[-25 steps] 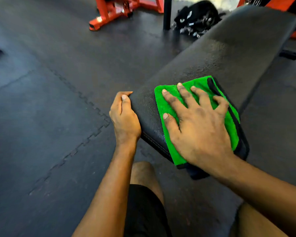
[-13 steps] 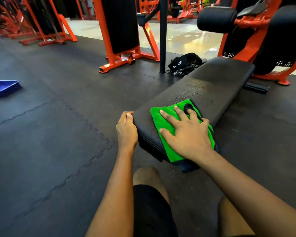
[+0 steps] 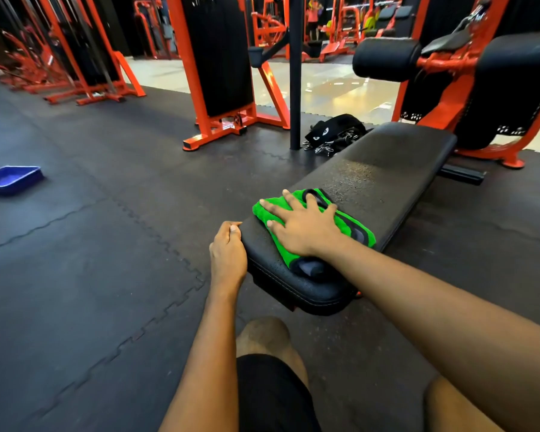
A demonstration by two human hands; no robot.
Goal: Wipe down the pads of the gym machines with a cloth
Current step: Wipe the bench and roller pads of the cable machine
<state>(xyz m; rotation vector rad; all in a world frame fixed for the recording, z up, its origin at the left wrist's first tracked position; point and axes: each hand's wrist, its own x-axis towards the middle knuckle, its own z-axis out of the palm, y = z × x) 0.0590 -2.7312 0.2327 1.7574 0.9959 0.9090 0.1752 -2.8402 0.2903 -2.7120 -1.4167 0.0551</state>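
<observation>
A long black bench pad (image 3: 378,169) runs from the middle of the view toward the upper right, its surface speckled with droplets. On its near end lies a folded green cloth (image 3: 354,227) with dark trim. My right hand (image 3: 303,226) lies flat on the cloth with fingers spread, pressing it onto the pad. My left hand (image 3: 228,251) holds the pad's near left edge, fingers curled against its side.
Orange machine frames (image 3: 219,88) and a black post (image 3: 295,73) stand beyond the bench. A black roller pad (image 3: 385,59) sits upper right. A black bag with chains (image 3: 331,134) lies by the post. A blue tray (image 3: 10,179) rests on the rubber floor at left.
The camera has tilted up and drawn back, showing more of the gym. My right hand with the cloth has shifted slightly along the pad's near end. My left hand keeps its hold.
</observation>
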